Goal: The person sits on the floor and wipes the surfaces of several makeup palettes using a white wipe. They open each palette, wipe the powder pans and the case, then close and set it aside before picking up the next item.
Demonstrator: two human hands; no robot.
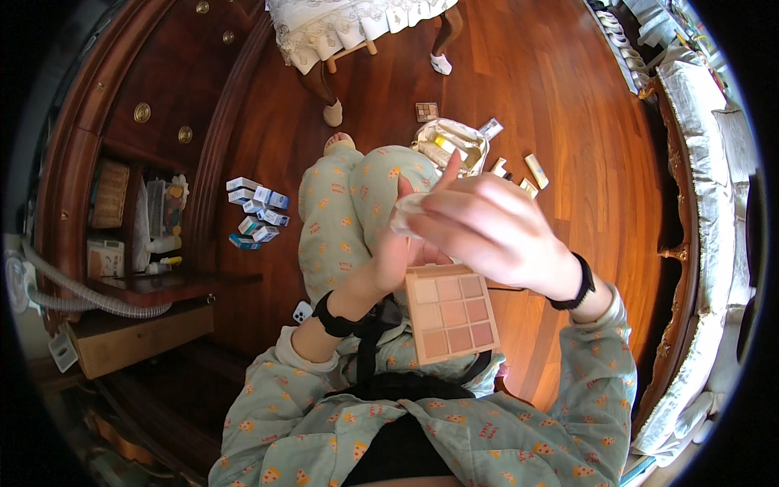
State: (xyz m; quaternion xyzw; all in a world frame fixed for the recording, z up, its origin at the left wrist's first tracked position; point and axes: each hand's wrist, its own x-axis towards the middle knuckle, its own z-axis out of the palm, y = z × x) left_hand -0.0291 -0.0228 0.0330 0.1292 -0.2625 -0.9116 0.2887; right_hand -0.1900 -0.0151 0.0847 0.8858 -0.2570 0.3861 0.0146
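Observation:
A makeup palette with several square pans (451, 313) is tilted towards the camera in front of my lap, its top edge by my left hand (395, 255). My left hand seems to hold it, though most of those fingers are hidden behind my right hand (487, 225). Between my right fingertips is a crumpled white tissue or wipe (409, 214), which also meets my left hand. Beyond my knees an open cosmetics pouch (481, 137) holds a yellow-capped item and other things. A smaller palette (427, 112) lies on the floor past the pouch.
Small boxes (258, 207) lie in a group left of my legs, near an open wooden cabinet (201, 182). A cream tube (536, 171) rests on the wooden floor. A phone (302, 312) is by my left hip. A sofa (675, 243) stands at right, a cloth-covered stool (359, 30) ahead.

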